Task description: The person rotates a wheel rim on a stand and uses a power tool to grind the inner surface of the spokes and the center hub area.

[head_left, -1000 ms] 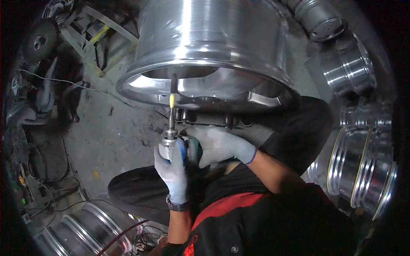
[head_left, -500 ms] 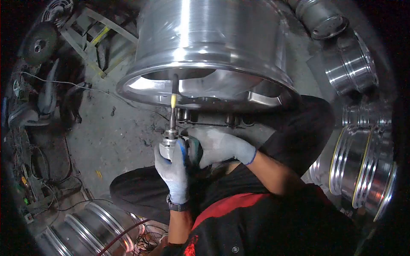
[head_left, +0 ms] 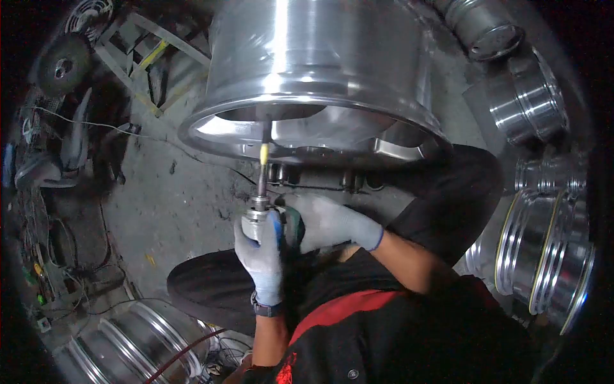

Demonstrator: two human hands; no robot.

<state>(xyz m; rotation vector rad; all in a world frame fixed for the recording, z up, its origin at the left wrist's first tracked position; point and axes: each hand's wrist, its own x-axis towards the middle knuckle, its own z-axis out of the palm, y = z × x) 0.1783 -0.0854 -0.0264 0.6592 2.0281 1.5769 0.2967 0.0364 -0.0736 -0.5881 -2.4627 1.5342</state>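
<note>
A large shiny metal wheel rim [head_left: 320,70] fills the top middle, its open lower edge facing me. My left hand [head_left: 261,253], in a grey glove with blue, wraps round the metal neck of a power tool [head_left: 258,208]. My right hand [head_left: 329,221], also gloved, closes round the tool's dark green body. From the tool a thin shaft with a yellow band [head_left: 264,153] points up, and its dark tip reaches inside the rim's opening. Whether the tip touches the inner surface cannot be made out.
More metal rims stand at the right [head_left: 543,249], the upper right [head_left: 524,96] and the lower left [head_left: 128,345]. A metal frame [head_left: 153,61] lies at the upper left beside a round disc [head_left: 64,64]. Cables [head_left: 83,297] tangle at the left.
The tool and both hands have shifted very slightly right in view, as has the rim's left edge. The grip on the tool looks the same.
</note>
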